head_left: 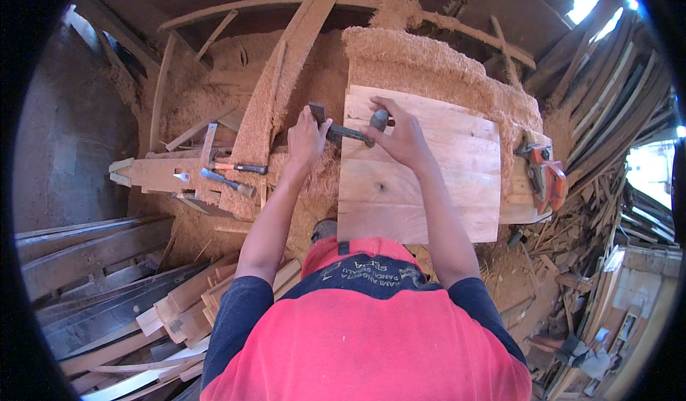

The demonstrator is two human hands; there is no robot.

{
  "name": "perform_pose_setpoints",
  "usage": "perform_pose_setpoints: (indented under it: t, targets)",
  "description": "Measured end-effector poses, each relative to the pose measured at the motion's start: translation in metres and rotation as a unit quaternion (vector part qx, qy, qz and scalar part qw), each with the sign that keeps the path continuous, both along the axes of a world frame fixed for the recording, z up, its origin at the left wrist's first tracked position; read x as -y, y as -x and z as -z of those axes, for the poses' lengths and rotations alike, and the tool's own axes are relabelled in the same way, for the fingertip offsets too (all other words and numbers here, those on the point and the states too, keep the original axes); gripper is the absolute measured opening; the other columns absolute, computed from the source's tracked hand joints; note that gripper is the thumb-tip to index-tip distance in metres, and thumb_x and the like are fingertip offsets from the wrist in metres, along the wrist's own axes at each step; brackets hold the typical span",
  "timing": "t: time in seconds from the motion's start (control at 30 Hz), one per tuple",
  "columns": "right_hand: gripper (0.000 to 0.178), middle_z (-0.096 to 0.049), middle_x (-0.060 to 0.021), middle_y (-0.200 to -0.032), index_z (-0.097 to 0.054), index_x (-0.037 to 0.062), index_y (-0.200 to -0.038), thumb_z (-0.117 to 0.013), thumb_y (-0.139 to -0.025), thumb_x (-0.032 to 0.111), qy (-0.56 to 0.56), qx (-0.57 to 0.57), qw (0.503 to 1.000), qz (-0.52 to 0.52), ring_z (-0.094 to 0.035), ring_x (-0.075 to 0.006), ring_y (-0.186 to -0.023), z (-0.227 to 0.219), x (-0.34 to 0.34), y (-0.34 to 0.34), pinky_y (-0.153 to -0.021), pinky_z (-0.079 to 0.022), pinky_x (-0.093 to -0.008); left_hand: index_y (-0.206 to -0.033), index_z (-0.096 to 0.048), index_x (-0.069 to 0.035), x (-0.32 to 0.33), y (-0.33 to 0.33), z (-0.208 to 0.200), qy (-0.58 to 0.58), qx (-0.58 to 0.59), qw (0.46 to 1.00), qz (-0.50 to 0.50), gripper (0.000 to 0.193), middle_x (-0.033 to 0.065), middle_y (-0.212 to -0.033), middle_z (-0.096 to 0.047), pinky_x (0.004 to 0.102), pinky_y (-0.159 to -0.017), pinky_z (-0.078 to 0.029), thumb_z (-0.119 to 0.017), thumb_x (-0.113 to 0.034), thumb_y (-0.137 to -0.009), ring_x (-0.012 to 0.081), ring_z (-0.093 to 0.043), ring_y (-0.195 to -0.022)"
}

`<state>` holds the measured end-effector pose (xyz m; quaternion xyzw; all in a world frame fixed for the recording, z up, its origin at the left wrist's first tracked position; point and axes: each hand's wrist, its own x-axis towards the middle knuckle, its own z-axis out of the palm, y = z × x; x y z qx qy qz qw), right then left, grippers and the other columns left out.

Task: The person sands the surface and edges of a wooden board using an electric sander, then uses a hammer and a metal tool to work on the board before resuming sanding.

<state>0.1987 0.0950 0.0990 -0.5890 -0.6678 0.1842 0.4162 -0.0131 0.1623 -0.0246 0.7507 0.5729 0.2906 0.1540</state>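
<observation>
A dark metal tool (350,133) that looks like a bar clamp lies between my hands, over the left edge of a pale wooden panel (429,179). My left hand (307,140) is closed round its left end, where a flat dark block sticks up past the fingers. At the other end, my right hand (401,135) curls thumb and fingers about a dark rounded knob (379,120). The panel is made of joined boards and shows a dark knot. It rests on the workbench, its near edge close to my body.
Left on the bench (161,174) lie a hammer (239,167) with an orange and black handle and a chisel-like tool (227,182). An orange power planer (547,179) sits right of the panel. Shavings (421,54) heap behind it. Stacked boards (179,304) stand at lower left.
</observation>
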Motion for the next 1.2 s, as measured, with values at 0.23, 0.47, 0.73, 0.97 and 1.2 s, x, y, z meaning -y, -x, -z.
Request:
perform_pose_setpoints:
  t: [0.23,0.47,0.73,0.97,1.2]
  targets:
    - [0.046,-0.071,-0.0137,-0.102,-0.064,0.0017,-0.121,-0.081,-0.082,0.019,0.125,-0.023,0.992,0.013,-0.070,-0.0207,-0.093,0.000,0.004,0.001,-0.084,-0.057,-0.0333,-0.122,-0.047,0.002,0.003,-0.005,-0.008,0.003,0.009,1.000,-0.019,0.053,0.0235,-0.109,-0.064,0.0516,-0.075,-0.053,-0.068,-0.036,-0.091,0.0436,-0.066,-0.090]
    - [0.033,-0.071,-0.0111,-0.096,-0.067,0.0027,-0.108,-0.081,-0.080,0.014,0.023,-0.043,0.999,-0.018,-0.070,-0.0243,-0.090,0.008,0.002,0.000,-0.083,-0.056,-0.0364,-0.126,-0.047,0.004,0.003,0.001,-0.009,0.018,-0.012,0.999,-0.037,0.056,0.0239,-0.109,-0.063,0.0505,-0.080,-0.052,-0.069,-0.035,-0.091,0.0424,-0.065,-0.096]
    - [0.038,-0.065,-0.0125,-0.092,-0.063,0.0056,-0.099,-0.083,-0.076,0.028,-0.028,0.041,0.986,0.158,-0.066,-0.0325,-0.087,0.024,0.012,0.013,-0.074,-0.052,-0.0424,-0.139,-0.041,0.008,0.072,-0.067,-0.042,-0.114,0.298,0.942,-0.105,0.060,0.0221,-0.131,-0.052,0.0423,-0.110,-0.035,-0.070,-0.013,-0.090,0.0330,-0.050,-0.123]
    - [0.046,-0.060,-0.0160,-0.121,-0.060,0.0073,-0.123,-0.076,-0.086,0.028,-0.005,-0.023,0.975,0.220,-0.062,-0.0312,-0.105,0.047,0.106,-0.127,-0.091,-0.052,-0.0410,-0.122,-0.050,0.003,0.069,-0.163,-0.051,-0.007,0.402,0.914,-0.055,0.042,0.0123,-0.115,-0.054,0.0330,-0.088,-0.046,-0.073,-0.014,-0.091,0.0189,-0.054,-0.099]
    - [0.034,-0.068,-0.0115,-0.104,-0.065,0.0018,-0.114,-0.073,-0.089,0.023,0.031,-0.110,0.820,0.561,-0.065,-0.0206,-0.094,0.066,0.282,-0.356,-0.080,-0.054,-0.0351,-0.077,-0.051,-0.006,0.027,-0.158,-0.047,0.122,0.576,0.809,-0.006,0.023,0.0030,-0.064,-0.050,0.0274,-0.062,-0.042,-0.071,-0.008,-0.089,0.0126,-0.050,-0.065]
